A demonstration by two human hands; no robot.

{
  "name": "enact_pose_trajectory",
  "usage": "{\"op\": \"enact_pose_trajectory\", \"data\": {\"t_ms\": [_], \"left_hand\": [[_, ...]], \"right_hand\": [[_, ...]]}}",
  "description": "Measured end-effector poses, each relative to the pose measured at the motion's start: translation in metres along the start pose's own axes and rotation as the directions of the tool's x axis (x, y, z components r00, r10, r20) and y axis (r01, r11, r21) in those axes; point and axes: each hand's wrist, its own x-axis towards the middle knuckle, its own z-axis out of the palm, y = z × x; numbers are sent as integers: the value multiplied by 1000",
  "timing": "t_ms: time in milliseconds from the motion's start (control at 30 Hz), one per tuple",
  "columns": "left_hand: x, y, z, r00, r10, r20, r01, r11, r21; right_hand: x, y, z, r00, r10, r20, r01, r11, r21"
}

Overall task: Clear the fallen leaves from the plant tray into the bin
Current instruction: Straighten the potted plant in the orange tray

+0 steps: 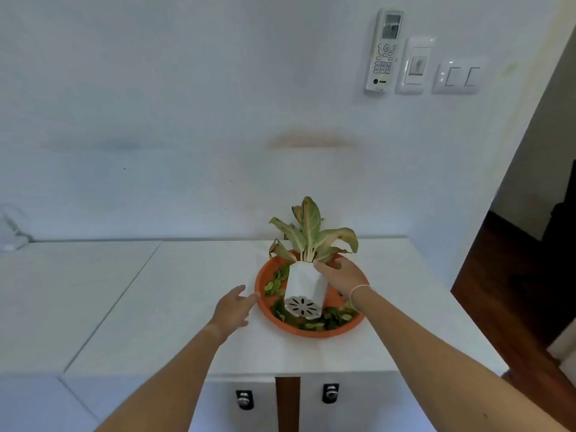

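A round orange plant tray [336, 331] sits on the white cabinet top. Green fallen leaves [330, 319] lie in it along the left and front. A white pot [304, 285] with a droopy green-and-yellow plant [311, 235] is tilted away from me, so its perforated bottom faces the camera. My right hand [341, 277] grips the pot near its upper rim on the right side. To the left, my left hand [233, 307] has its fingers apart, with the fingertips at the tray's left rim. No bin is in view.
The white cabinet top [199, 307] stretches to the left, with a seam to a second surface. The wall stands close behind the plant, carrying a remote [385, 49] and switches [459, 77]. A doorway with dark wooden floor [511, 291] opens at the right.
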Motion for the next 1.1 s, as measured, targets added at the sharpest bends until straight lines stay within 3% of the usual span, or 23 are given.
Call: {"op": "enact_pose_trajectory", "data": {"t_ms": [367, 667, 933, 1100], "left_hand": [[11, -13, 18, 990, -127, 59, 137, 964, -229], [15, -16, 25, 986, -124, 115, 162, 890, -427], [16, -14, 26, 984, -140, 111, 176, 878, -446], [15, -13, 27, 985, -140, 100, 170, 881, -441]], "right_hand": [[16, 9, 35, 983, 176, 58, -183, 969, 166], [20, 14, 33, 966, 222, 131, -251, 927, 278], [21, 7, 25, 991, 106, 82, -125, 952, 279], [29, 8, 17, 998, -27, -48, 36, 978, 205]]}}
